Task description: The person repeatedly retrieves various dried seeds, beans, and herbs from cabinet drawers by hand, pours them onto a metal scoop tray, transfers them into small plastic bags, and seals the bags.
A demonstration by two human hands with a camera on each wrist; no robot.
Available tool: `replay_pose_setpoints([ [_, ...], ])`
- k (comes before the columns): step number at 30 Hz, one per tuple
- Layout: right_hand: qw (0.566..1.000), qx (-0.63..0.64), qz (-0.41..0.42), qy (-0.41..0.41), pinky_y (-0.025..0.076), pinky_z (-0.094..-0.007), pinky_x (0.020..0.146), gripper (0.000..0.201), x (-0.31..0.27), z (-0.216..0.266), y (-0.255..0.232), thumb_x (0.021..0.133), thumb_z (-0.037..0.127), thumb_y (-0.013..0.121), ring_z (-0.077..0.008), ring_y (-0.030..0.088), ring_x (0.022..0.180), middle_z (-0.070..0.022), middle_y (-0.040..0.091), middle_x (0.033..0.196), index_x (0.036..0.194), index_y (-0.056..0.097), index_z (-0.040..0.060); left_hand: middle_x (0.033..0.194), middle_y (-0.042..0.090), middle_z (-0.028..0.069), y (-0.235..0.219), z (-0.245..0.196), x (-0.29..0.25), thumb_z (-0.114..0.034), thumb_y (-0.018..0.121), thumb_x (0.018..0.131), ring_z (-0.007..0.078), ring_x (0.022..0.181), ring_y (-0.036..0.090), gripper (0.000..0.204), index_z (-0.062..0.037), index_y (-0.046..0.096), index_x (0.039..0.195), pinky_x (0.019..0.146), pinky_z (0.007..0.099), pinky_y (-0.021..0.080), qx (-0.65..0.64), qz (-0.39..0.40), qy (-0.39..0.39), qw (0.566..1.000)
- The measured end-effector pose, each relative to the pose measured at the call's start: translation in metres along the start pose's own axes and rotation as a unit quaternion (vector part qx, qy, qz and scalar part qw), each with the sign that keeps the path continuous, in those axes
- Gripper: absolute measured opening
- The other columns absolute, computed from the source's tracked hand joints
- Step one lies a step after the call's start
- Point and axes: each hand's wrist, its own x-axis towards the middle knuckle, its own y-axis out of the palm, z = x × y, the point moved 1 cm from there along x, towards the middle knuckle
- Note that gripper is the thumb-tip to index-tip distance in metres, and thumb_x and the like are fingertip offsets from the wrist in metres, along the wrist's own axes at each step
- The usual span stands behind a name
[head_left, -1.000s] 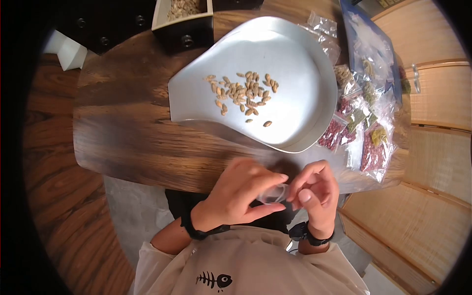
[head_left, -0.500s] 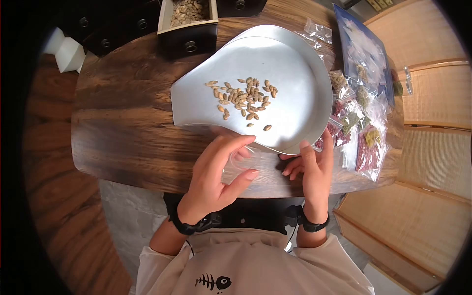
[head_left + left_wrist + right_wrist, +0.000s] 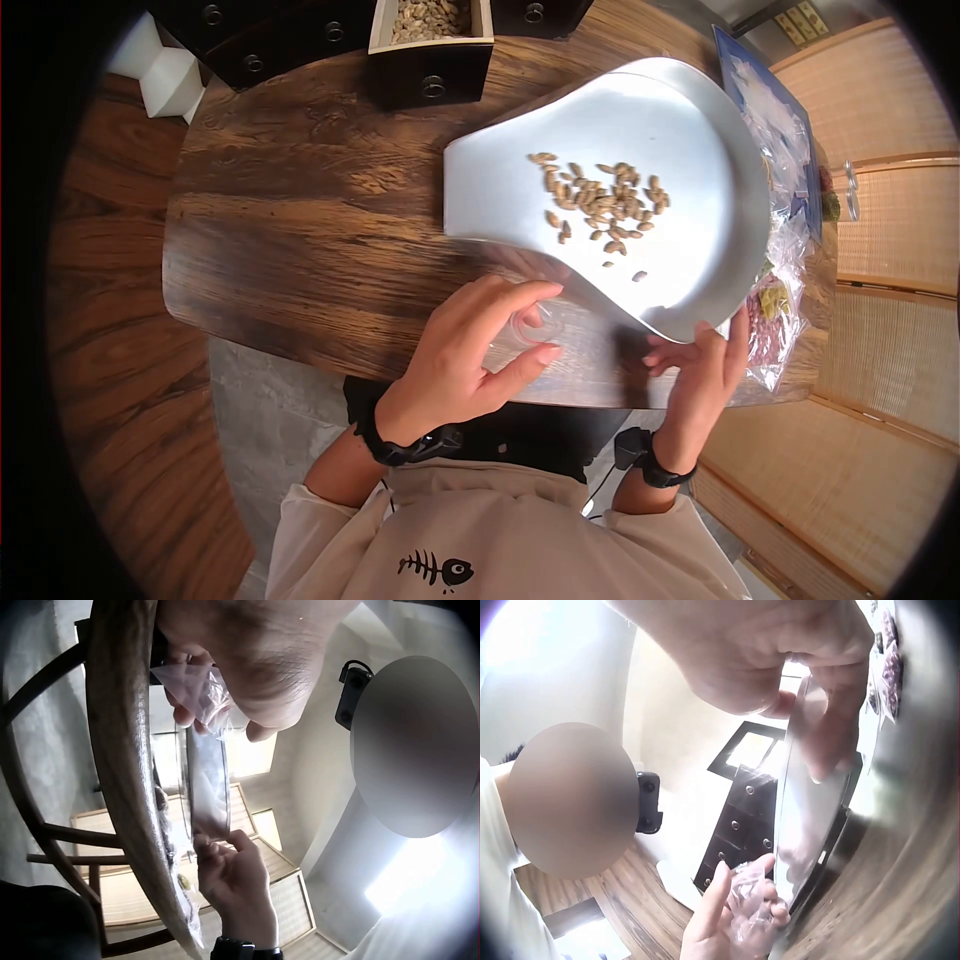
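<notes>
A shallow silver metal scoop pan (image 3: 700, 130) with a narrow spout pointing left carries a loose cluster of brown, ridged seed pods (image 3: 610, 205). My right hand (image 3: 705, 370) pinches the pan's near right rim, thumb above and fingers below; the right wrist view shows the pan (image 3: 810, 802) edge-on in that grip. Curled around a small clear plastic bag (image 3: 202, 694), my left hand (image 3: 465, 345) is just in front of the pan's near edge, beneath the spout side. In the right wrist view the bag (image 3: 750, 907) looks crumpled, with nothing visible inside.
Behind the pan, an open drawer (image 3: 430, 75) full of similar pods juts from a dark cabinet (image 3: 290, 40). Filled plastic bags (image 3: 770, 330) lie at the table's right, partly behind the pan, near a blue tray (image 3: 790, 85). The wooden table (image 3: 300, 240) curves at its left end.
My hands have parted from near my body and moved to the pan. The right hand has taken its rim, and the pan has shifted right. The left hand keeps the bag.
</notes>
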Motion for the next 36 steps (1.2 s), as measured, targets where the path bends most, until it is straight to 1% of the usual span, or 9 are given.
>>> replay_pose_setpoints([
  [6, 0.993, 0.007, -0.096, -0.066, 0.044, -0.0265, 0.037, 0.057, 0.005, 0.004, -0.026, 0.095, 0.011, 0.045, -0.0234, 0.067, 0.052, -0.0193, 0.068, 0.087, 0.149, 0.038, -0.0060, 0.099, 0.064, 0.0104, 0.002, 0.001, 0.002, -0.009, 0.074, 0.089, 0.0202, 0.088, 0.064, 0.043, -0.0007, 0.061, 0.129, 0.080, 0.0316, 0.052, 0.004, -0.034, -0.026, 0.999],
  [9, 0.990, -0.007, -0.104, -0.090, 0.044, -0.0263, 0.037, 0.059, 0.004, 0.005, -0.038, 0.094, 0.012, 0.047, -0.0232, 0.066, 0.051, -0.0192, 0.068, 0.087, 0.149, 0.039, -0.0075, 0.101, 0.065, 0.0111, 0.002, 0.003, 0.000, -0.008, 0.073, 0.088, 0.0202, 0.090, 0.065, 0.042, 0.0004, 0.061, 0.128, 0.082, 0.0312, 0.052, 0.011, -0.052, -0.049, 0.997],
  [14, 0.986, 0.008, -0.134, -0.102, 0.042, -0.0300, 0.031, 0.063, 0.002, 0.005, -0.045, 0.087, 0.007, 0.046, -0.0209, 0.053, 0.038, -0.0152, 0.065, 0.084, 0.148, 0.041, -0.0077, 0.102, 0.065, 0.0114, 0.001, 0.005, -0.002, -0.009, 0.073, 0.090, 0.0201, 0.091, 0.065, 0.044, 0.0017, 0.059, 0.129, 0.084, 0.0311, 0.051, 0.025, -0.055, -0.046, 0.997],
  [23, 0.972, 0.005, -0.191, -0.139, 0.044, -0.0292, 0.030, 0.065, 0.005, -0.003, -0.058, 0.086, 0.007, 0.047, -0.0158, 0.055, 0.043, -0.0134, 0.065, 0.087, 0.149, 0.042, -0.0067, 0.106, 0.063, 0.0116, 0.001, 0.010, -0.004, -0.011, 0.073, 0.091, 0.0178, 0.092, 0.062, 0.045, 0.0036, 0.057, 0.130, 0.084, 0.0300, 0.050, 0.018, -0.073, -0.052, 0.996],
  [26, 0.976, -0.016, -0.163, -0.141, 0.044, -0.0293, 0.030, 0.066, 0.002, 0.003, -0.058, 0.086, 0.007, 0.047, -0.0163, 0.057, 0.045, -0.0147, 0.065, 0.089, 0.150, 0.041, -0.0068, 0.104, 0.063, 0.0150, 0.000, 0.010, -0.003, -0.013, 0.077, 0.089, 0.0248, 0.091, 0.065, 0.051, 0.0018, 0.055, 0.133, 0.079, 0.0347, 0.053, 0.034, -0.070, -0.032, 0.996],
  [28, 0.977, -0.019, -0.153, -0.146, 0.044, -0.0298, 0.030, 0.066, 0.003, 0.004, -0.061, 0.086, 0.008, 0.047, -0.0171, 0.058, 0.046, -0.0161, 0.066, 0.091, 0.150, 0.041, -0.0067, 0.105, 0.062, 0.0112, 0.001, 0.009, -0.003, -0.011, 0.073, 0.090, 0.0175, 0.092, 0.062, 0.046, 0.0031, 0.057, 0.131, 0.084, 0.0298, 0.049, 0.011, -0.075, -0.042, 0.996],
  [33, 0.973, -0.012, -0.148, -0.175, 0.041, -0.0307, 0.026, 0.067, 0.001, 0.006, -0.058, 0.086, 0.009, 0.048, -0.0190, 0.057, 0.044, -0.0195, 0.065, 0.099, 0.151, 0.039, -0.0070, 0.105, 0.062, 0.0109, 0.001, 0.009, -0.003, -0.011, 0.073, 0.090, 0.0173, 0.092, 0.062, 0.046, 0.0031, 0.057, 0.131, 0.084, 0.0296, 0.049, 0.011, -0.076, -0.044, 0.996],
  [35, 0.980, -0.038, -0.118, -0.158, 0.053, -0.0316, 0.046, 0.068, -0.004, 0.010, -0.061, 0.086, 0.009, 0.050, -0.0215, 0.066, 0.064, -0.0212, 0.065, 0.112, 0.150, 0.040, -0.0085, 0.105, 0.062, 0.0108, 0.001, 0.010, -0.004, -0.010, 0.073, 0.090, 0.0172, 0.092, 0.062, 0.046, 0.0032, 0.057, 0.131, 0.084, 0.0296, 0.049, 0.007, -0.078, -0.044, 0.996],
  [36, 0.980, -0.038, -0.118, -0.158, 0.053, -0.0316, 0.046, 0.068, -0.002, 0.004, -0.068, 0.086, 0.009, 0.050, -0.0215, 0.066, 0.064, -0.0212, 0.065, 0.112, 0.150, 0.040, -0.0085, 0.105, 0.062, 0.0107, 0.001, 0.010, -0.004, -0.010, 0.074, 0.090, 0.0169, 0.091, 0.062, 0.046, 0.0032, 0.057, 0.131, 0.084, 0.0295, 0.049, 0.007, -0.077, -0.046, 0.996],
])
